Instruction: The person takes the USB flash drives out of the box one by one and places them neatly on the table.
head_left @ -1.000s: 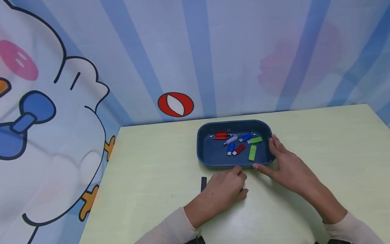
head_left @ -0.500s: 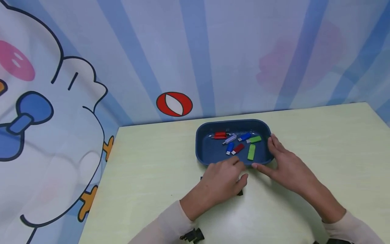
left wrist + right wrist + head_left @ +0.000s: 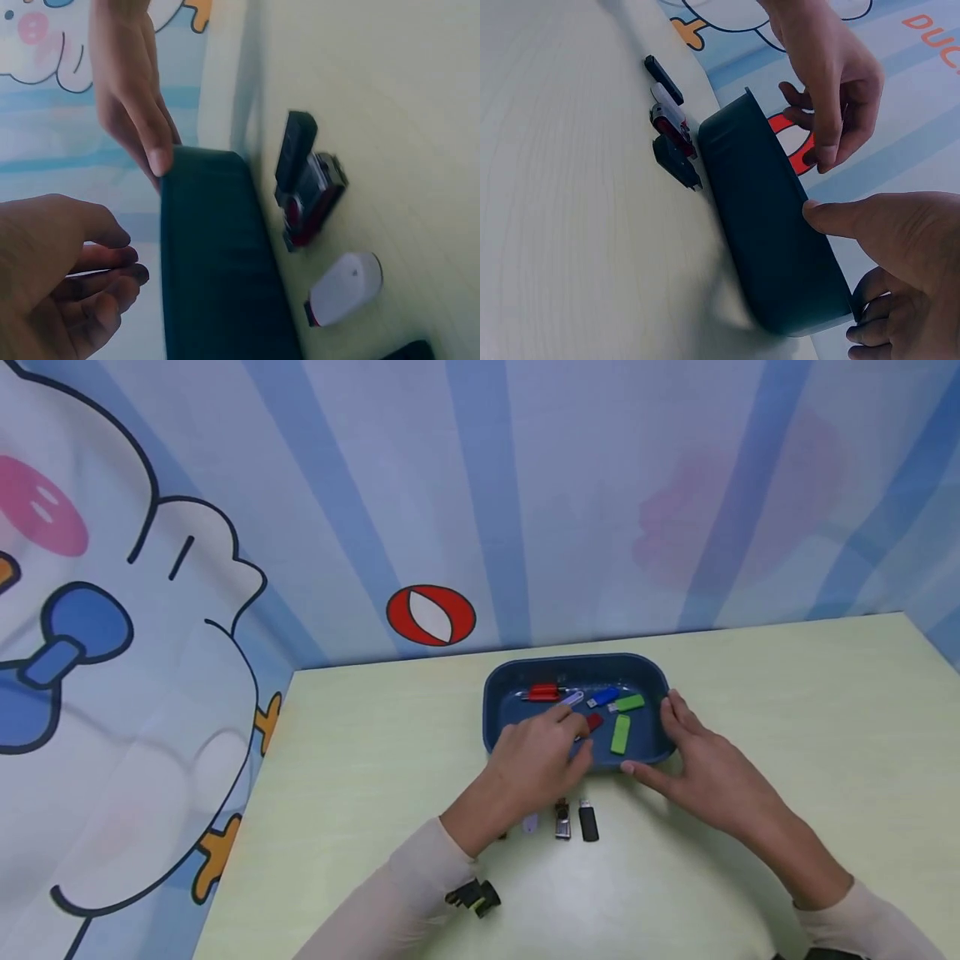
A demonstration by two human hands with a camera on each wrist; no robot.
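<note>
My left hand [image 3: 534, 764] hangs over the near side of a dark blue tray [image 3: 504, 714]. Its fingers are loosely bent, and in the left wrist view nothing shows between thumb and fingertips. My right hand [image 3: 716, 777] holds the tray's near right corner, thumb on the near rim, fingers at the right end. Inside lie a red item with metal tips [image 3: 543, 692], a pale USB stick [image 3: 574, 698], a blue one [image 3: 602, 697], green ones [image 3: 620, 735] and a dark red one [image 3: 595, 722], partly covered by my left hand.
In front of the tray, a black USB stick [image 3: 588, 822], a silver and dark red one [image 3: 562, 821] and a whitish one [image 3: 346, 289] lie in a row on the pale table [image 3: 712, 902]. A printed cloth backdrop [image 3: 577, 510] rises behind the table's far edge.
My left hand has moved from the table before the tray, up and away over the tray. USB sticks on the table came into sight. My right hand stays at the corner.
</note>
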